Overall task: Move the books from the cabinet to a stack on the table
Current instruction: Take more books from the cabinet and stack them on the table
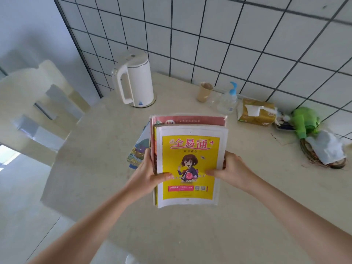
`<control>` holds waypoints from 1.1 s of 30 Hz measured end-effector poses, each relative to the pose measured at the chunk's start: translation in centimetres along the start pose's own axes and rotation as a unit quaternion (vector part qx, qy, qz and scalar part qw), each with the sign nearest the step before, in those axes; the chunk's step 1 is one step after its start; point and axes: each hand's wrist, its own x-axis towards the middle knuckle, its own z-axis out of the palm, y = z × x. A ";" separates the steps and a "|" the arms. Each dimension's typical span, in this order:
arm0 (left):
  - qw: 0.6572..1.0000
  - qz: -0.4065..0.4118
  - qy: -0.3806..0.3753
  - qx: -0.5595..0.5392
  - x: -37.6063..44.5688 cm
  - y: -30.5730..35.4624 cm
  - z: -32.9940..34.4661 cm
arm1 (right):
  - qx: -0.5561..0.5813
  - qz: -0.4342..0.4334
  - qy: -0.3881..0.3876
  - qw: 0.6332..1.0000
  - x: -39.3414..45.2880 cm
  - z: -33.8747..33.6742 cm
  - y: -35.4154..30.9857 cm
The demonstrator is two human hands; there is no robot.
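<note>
Above the middle of the pale surface (pixel 247 225), a bundle of books (pixel 190 164) held between both hands, yellow cover uppermost, a pink-topped one showing behind it. Left hand (pixel 146 174) clamped on the spine side, thumb across the yellow cover, fingers wrapped underneath; right hand (pixel 230 170) pinching the open page edge, thumb on the cover. Both grips closed firmly on the bundle, none of it released. Just under the left edge, part of an illustrated book (pixel 138 151) already lying on the surface, likely the start of the stack.

Probably midway through lowering the load onto that lower book. Main risk: uneven edges. Bundle looks skewed, the pink one poking out past the top, so a careless release could let thin covers slide and fan sideways. Another risk: landing off-centre on the illustrated book, leaving an overhang that tips. Soft paperbacks may also sag once the right grip lets go.

Nearby, a white kettle (pixel 136 80) behind, a beige cup (pixel 204 91), a pump bottle (pixel 229 100), a tissue pack (pixel 256 112) and green clutter (pixel 304 121) to the right, all well apart from the drop spot. Cabinet not in view.
</note>
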 end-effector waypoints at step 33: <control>0.967 -0.180 -0.103 0.150 13.8 -3.3 -10.1 | 0.068 0.262 0.062 0.961 12.2 8.7 -5.6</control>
